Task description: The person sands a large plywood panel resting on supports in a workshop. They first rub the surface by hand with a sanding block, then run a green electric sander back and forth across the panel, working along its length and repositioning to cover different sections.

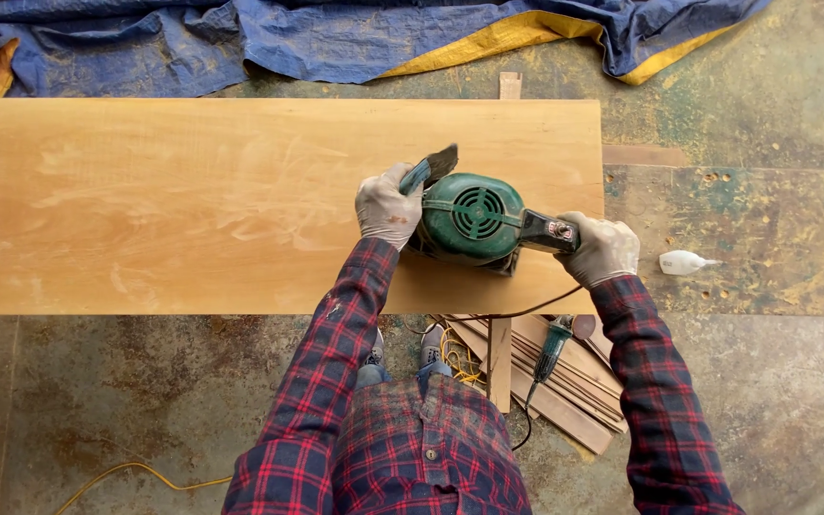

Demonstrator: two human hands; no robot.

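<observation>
A green electric sander (pixel 469 221) rests on a long pale wooden board (pixel 193 205), near the board's right end. My left hand (pixel 386 205), in a dusty work glove, grips the sander's front handle. My right hand (pixel 605 250), gloved too, is closed around the black rear handle. A dark cord runs from the sander down past the board's near edge. Both sleeves are red and blue plaid.
The board lies on a worn green-brown workbench (pixel 765 238). A blue and yellow tarp (pixel 336 38) is bunched along the far side. A small white object (pixel 684 262) sits to the right. Below lie wood strips (pixel 565 381), another green tool (pixel 553 348) and a yellow cable (pixel 135 472).
</observation>
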